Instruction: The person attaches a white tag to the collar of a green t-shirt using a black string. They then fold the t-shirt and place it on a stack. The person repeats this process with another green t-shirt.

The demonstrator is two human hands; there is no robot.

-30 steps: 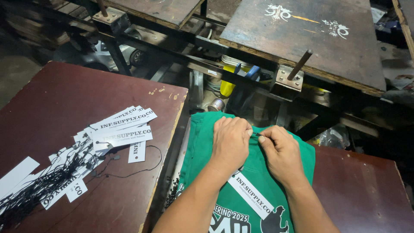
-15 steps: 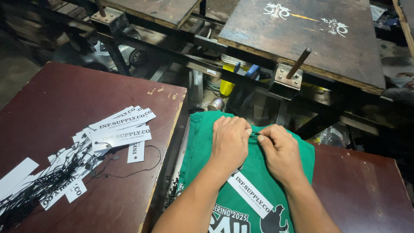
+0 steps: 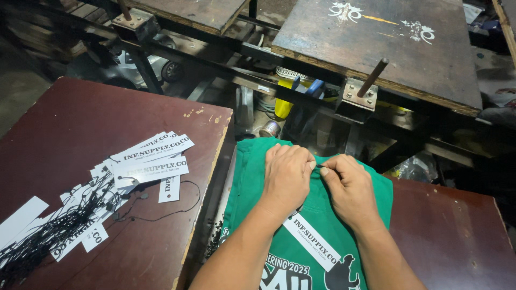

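Observation:
A folded green printed shirt [image 3: 252, 182] lies in front of me, spanning the gap between two dark red boards. My left hand [image 3: 287, 177] and my right hand [image 3: 349, 188] rest on its upper part, fingertips pinched together around a thin black string at the collar. A long white paper tag [image 3: 312, 241] with dark print lies on the shirt below my wrists, between my forearms. What the string passes through is hidden by my fingers.
The left dark red board [image 3: 80, 123] carries a heap of white paper tags [image 3: 145, 158] with black strings [image 3: 59, 228]. Beyond stand wooden printing boards [image 3: 387, 48] on a metal frame, with a yellow bottle [image 3: 284, 104] below. The right board [image 3: 451, 236] runs under the shirt.
Both hands stay on the shirt's collar area, with only slight finger movement at the string. Nothing else has shifted.

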